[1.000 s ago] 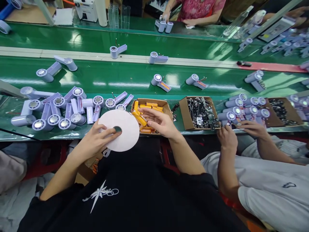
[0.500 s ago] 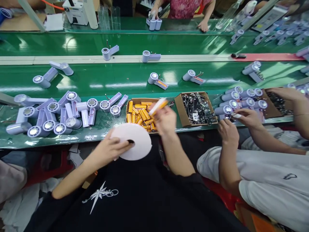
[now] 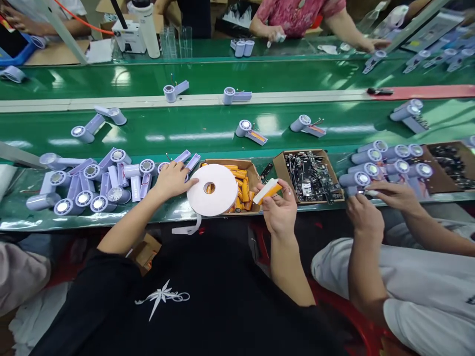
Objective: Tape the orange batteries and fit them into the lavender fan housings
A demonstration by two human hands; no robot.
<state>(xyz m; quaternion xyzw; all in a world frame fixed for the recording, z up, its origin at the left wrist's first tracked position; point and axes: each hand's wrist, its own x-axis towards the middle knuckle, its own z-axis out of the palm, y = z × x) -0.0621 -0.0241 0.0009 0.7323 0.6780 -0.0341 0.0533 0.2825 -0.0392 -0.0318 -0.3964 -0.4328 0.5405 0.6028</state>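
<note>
Open belt [image 3: 200, 129] behind the cardboard box [image 3: 255, 174], white roll [image 3: 224, 193] before its left side

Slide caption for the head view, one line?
Right hand holds an orange cylinder with a white strip; left hand is at lavender plastic fan housings, beside a flat, round white roll.

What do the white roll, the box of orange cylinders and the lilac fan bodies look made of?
White roll: probably paper or paper-backed tape, matte; a thin strip curls loose below it.
Box: likely cardboard, matte brown, with thin, plain walls.
Lilac fan bodies: apparently hard moulded plastic, satin, from soft highlights and uniform colour.
</note>
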